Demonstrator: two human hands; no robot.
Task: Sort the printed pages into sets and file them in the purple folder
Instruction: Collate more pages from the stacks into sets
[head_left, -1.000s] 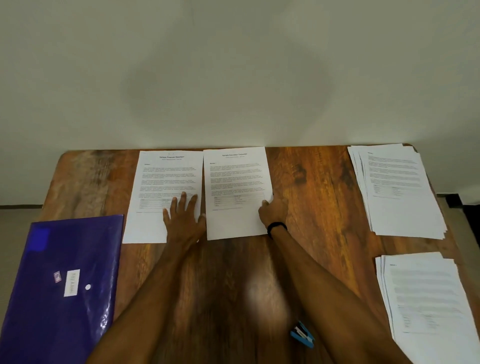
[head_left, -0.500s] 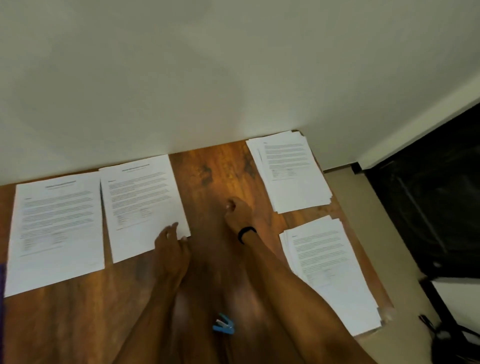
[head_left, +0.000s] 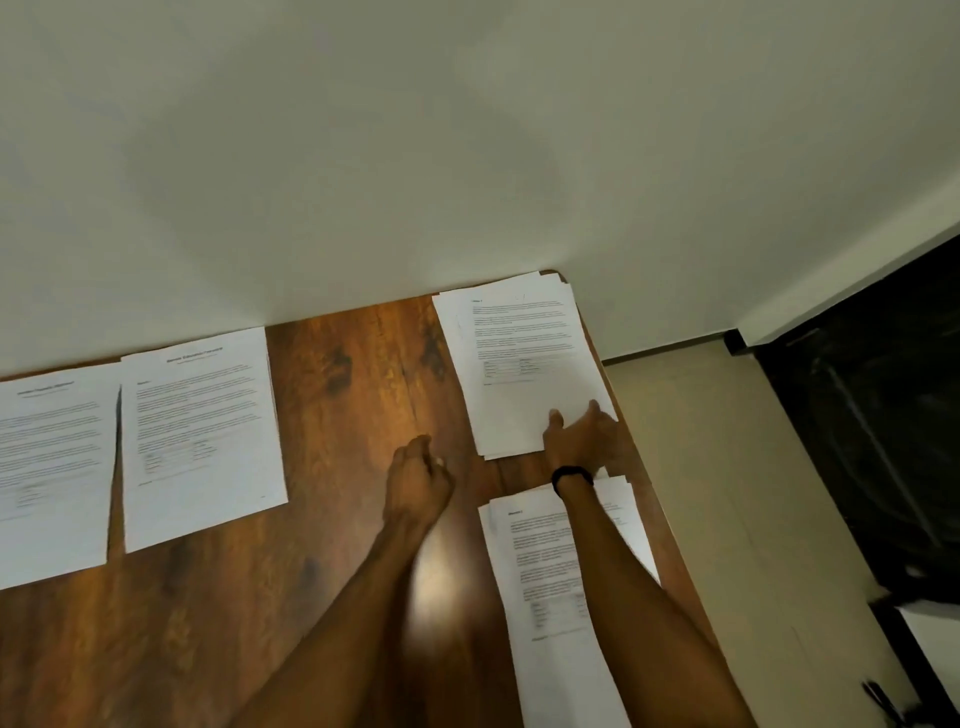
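1. Done so far, by the look of it: two single white printed pages with bold headings lie side by side along the far edge of the brown wooden table (head_left: 353, 395), one at the left (head_left: 52, 467) and one just beside it (head_left: 202, 436). They look like the starts of two sets.
2. Left to sort: a thick stack of white printed pages (head_left: 519, 364) at the far right corner, and a second such stack (head_left: 545, 597) along the right edge.
3. The right hand (head_left: 582, 439), with a black wristband (head_left: 571, 475), rests on the near corner of the far stack. Whether it pinches a sheet cannot be told.
4. The left hand (head_left: 415, 478) is clenched on nothing above bare table.
5. The purple folder is out of view, so filing looks unstarted and the task is at an early stage.
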